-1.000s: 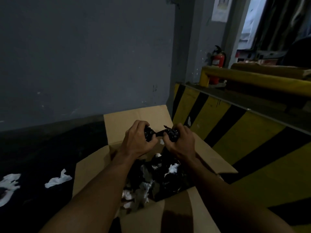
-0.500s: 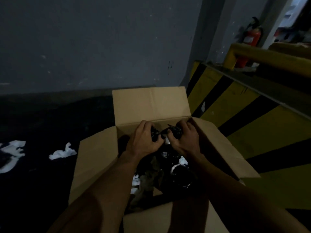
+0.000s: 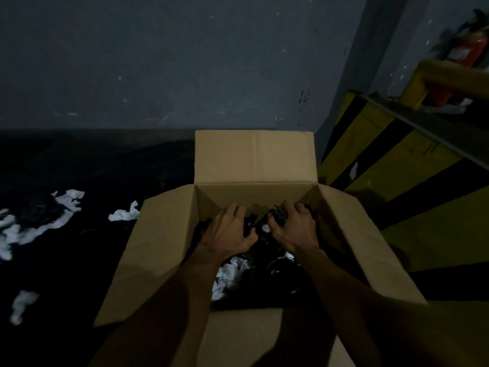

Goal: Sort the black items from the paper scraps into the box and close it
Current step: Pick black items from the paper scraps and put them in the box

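A cardboard box (image 3: 254, 160) stands on the dark floor with all its flaps spread outward. Inside lies a heap of black items (image 3: 267, 284) mixed with white paper scraps (image 3: 227, 276). Both my hands are down inside the box near its far wall. My left hand (image 3: 227, 231) and my right hand (image 3: 293, 229) each grip one end of a small black item (image 3: 276, 215), fingers curled round it. The item's middle is partly hidden between my hands.
White paper scraps lie on the floor to the left, one (image 3: 124, 214) close to the box's left flap and several more (image 3: 39, 223) farther out. A yellow-and-black striped barrier (image 3: 412, 186) runs along the right. A grey wall (image 3: 185, 62) stands behind.
My hands have lowered the black item from above the box's rim down into the box. The camera has tilted downward, so the box now sits in the middle of the view.
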Demonstrator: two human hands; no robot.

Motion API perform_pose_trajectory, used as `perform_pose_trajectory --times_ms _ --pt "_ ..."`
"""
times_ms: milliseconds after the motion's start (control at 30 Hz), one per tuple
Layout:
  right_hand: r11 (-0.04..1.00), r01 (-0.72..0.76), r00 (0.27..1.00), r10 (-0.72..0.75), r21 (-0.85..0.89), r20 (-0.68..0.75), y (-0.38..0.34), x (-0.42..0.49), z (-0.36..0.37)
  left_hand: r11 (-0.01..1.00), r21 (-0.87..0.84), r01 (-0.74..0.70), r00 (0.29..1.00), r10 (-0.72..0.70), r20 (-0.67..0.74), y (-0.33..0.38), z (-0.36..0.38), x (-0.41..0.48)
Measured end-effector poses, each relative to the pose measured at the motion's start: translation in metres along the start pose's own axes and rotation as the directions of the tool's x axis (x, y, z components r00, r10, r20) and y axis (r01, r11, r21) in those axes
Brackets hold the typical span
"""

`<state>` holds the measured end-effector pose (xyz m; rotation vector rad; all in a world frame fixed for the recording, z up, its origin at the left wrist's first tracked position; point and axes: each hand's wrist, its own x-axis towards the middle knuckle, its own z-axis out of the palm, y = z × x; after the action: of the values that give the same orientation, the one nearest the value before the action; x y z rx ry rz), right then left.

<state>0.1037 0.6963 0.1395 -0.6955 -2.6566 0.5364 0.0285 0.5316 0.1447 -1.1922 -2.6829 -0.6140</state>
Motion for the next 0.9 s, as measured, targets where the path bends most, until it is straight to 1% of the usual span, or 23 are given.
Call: perform_pose_trajectory --times_ms 67,200,300,400,467,667,767,900 --pt "0.999 -0.023 0.999 0.025 -0.040 0.044 0.004 -0.001 0.002 1.000 0.007 0.018 0.999 -0.018 0.031 0.001 0.000 -0.003" --pt "0.990 -0.094 0.980 0.111 -0.107 0.163 0.010 -0.004 0.001 0.998 -0.011 0.062 0.986 -0.059 0.155 0.003 0.001 -0.007" --pt "0.990 -0.101 0.979 0.117 -0.099 0.169 0.013 -0.006 -0.008 0.992 0.081 0.098 0.974 -0.113 0.195 0.008 0.002 -0.007" --pt "0.995 -0.090 0.985 0.095 -0.042 0.146 0.014 -0.005 -0.021 0.983 0.082 0.166 0.963 -0.180 0.202 0.016 -0.004 -0.005" --pt "0.998 -0.061 0.991 0.063 -0.019 0.118 0.013 -0.003 -0.029 0.980 0.074 0.183 0.967 -0.193 0.167 0.020 -0.008 -0.001" --pt "0.996 0.047 0.998 -0.045 0.073 -0.035 -0.004 0.005 -0.053 0.979 0.028 0.203 0.979 -0.203 -0.015 0.023 -0.032 -0.004" --pt "0.990 0.122 0.992 -0.118 0.076 -0.055 -0.022 0.006 -0.054 0.975 0.077 0.210 0.974 -0.202 -0.101 0.017 -0.053 -0.016" --pt "0.964 0.232 0.972 -0.225 0.130 -0.065 -0.066 -0.004 -0.049 0.962 0.141 0.236 0.957 -0.204 -0.208 0.000 -0.085 -0.041"
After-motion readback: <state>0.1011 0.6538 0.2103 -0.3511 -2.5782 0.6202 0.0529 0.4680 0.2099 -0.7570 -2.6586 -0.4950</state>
